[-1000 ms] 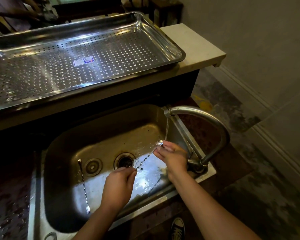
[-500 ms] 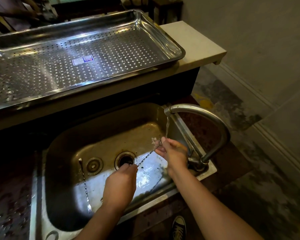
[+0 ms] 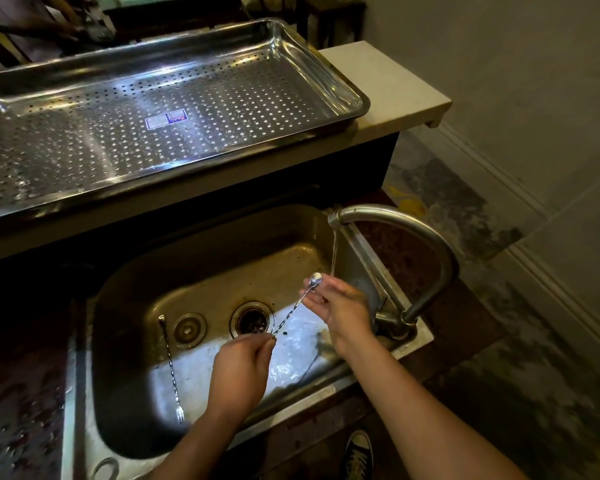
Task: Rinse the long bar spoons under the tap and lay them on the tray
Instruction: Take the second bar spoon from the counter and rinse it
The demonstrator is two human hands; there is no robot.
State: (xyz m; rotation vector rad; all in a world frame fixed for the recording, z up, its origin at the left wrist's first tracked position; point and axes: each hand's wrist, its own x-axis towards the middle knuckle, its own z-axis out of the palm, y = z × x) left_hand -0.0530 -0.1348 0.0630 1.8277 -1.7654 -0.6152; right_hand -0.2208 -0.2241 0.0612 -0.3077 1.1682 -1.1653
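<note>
Head view: the left hand pinches one end of a twisted spoon, and the right hand grips it near the bowl, beside the tap water. Another spoon (fork-tipped) lies in the sink; the holey tray sits behind.

Dim room, warm low light, glare patches on metal surfaces. Right side: plain grey-beige wall with a stepped skirting board running from far to near-right. Floor beside it is worn, blotchy dark and pale patches, one yellow mark near the desk's end. Pale stone desk with a square right end, dark front panel below. Lower dark speckled worktop at near left. Far top: dark wooden furniture, legs visible, details lost in shadow. Black sneaker on the floor at the near edge.
</note>
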